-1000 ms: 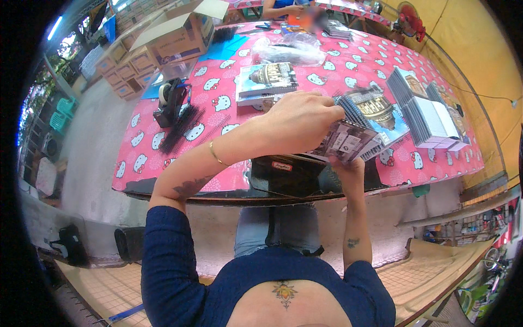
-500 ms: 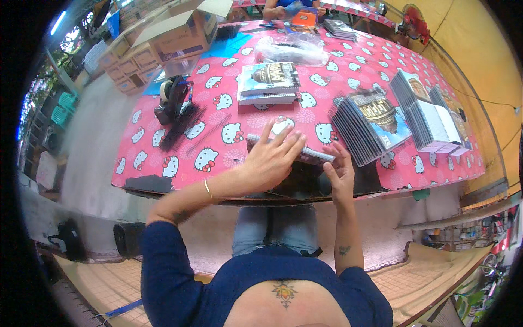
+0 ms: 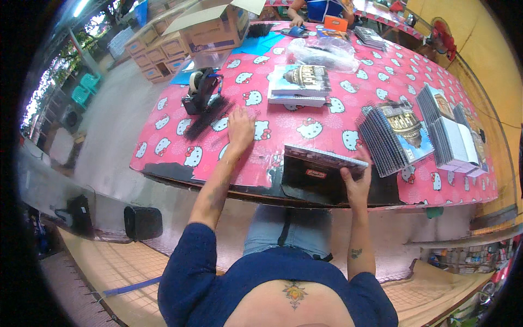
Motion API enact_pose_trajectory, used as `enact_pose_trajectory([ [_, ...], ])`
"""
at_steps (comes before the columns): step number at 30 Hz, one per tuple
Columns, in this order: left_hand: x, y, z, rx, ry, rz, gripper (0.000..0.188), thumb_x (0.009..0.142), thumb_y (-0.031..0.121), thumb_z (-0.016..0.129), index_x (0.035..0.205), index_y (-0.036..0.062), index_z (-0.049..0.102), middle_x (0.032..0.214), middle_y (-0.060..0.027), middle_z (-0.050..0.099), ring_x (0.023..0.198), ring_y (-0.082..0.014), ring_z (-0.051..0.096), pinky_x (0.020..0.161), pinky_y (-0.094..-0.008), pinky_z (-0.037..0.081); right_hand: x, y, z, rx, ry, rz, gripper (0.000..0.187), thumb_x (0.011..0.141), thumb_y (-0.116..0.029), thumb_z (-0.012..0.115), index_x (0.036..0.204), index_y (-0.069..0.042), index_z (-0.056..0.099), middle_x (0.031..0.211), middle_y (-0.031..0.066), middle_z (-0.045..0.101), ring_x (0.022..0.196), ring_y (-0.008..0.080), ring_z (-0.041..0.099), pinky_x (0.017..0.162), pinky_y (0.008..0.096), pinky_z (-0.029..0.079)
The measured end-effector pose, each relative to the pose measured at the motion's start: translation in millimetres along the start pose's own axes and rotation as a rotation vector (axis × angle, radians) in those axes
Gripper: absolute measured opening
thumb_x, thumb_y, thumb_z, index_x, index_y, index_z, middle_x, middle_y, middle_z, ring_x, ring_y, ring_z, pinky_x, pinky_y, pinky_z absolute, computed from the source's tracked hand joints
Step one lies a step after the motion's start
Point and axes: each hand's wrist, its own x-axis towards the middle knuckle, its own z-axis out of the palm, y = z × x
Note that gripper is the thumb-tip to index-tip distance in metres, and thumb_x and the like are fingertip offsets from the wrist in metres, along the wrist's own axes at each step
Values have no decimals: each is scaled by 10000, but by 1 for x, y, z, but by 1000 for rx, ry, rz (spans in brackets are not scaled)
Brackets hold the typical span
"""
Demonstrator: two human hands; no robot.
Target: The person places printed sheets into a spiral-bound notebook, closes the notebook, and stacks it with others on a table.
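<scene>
Gripping the right end of a thin, grey-printed paper block [image 3: 327, 154], the person's right hand [image 3: 357, 182] has its thumb on the near side and its fingers mostly hidden behind. The block is seen nearly edge-on close to the front edge of the desk [image 3: 338, 131], which wears a pink sheet printed with white cat faces. A flat black panel [image 3: 302, 182] with a small red label fills the space between block and front edge; whether the two are joined cannot be told.

The left hand [image 3: 241, 128] is empty-looking, palm down with fingers stretched out, toward the desk's left side. It lies just beside a heap of thin black spiral binding coils [image 3: 207, 120], which sits before a black tape dispenser [image 3: 200, 92]; contact with the coils is unclear.

The main risk seems to be the one-ended hold: with nothing gripping the block's left end, its sheets could fan, twist or slide toward the front edge. The coils look loosely tangled, so lifting one might drag others along or bend them. Toward the desk's right edge, a leaning row of spiral notebooks with a domed building on the cover [image 3: 408, 133] stands close to the right hand; an outward swing of that hand could knock it askew. Near the front edge, the pink sheet gives way to bare black patches, and its ragged border could catch a page corner.
</scene>
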Motion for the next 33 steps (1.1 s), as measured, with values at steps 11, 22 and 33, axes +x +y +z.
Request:
enact_pose_trajectory([
  [11, -6, 35, -29, -75, -144, 113, 349, 941, 215, 575, 1209, -8, 590, 1085, -200, 629, 1032, -389, 594, 914, -494, 450, 29, -91, 87, -799, -185, -671, 265, 856, -199, 696, 1102, -103, 680, 1086, 122, 653, 1038, 323, 619, 909, 436, 459],
  [22, 0, 92, -168, -929, -296, -119, 149, 890, 131, 708, 1013, 46, 708, 849, -116, 671, 695, -235, 628, 615, -345, 497, 40, -56, 96, -793, -277, -508, 104, 892, -207, 648, 923, -115, 686, 813, 74, 677, 737, 285, 666, 657, 411, 495],
  [33, -4, 102, -169, -789, -324, -204, 196, 947, 238, 634, 996, 57, 691, 802, -141, 683, 693, -307, 667, 610, -396, 513, 39, -56, 100, -770, -258, -545, 123, 892, -232, 659, 926, -119, 693, 814, 59, 680, 716, 274, 659, 652, 403, 487],
])
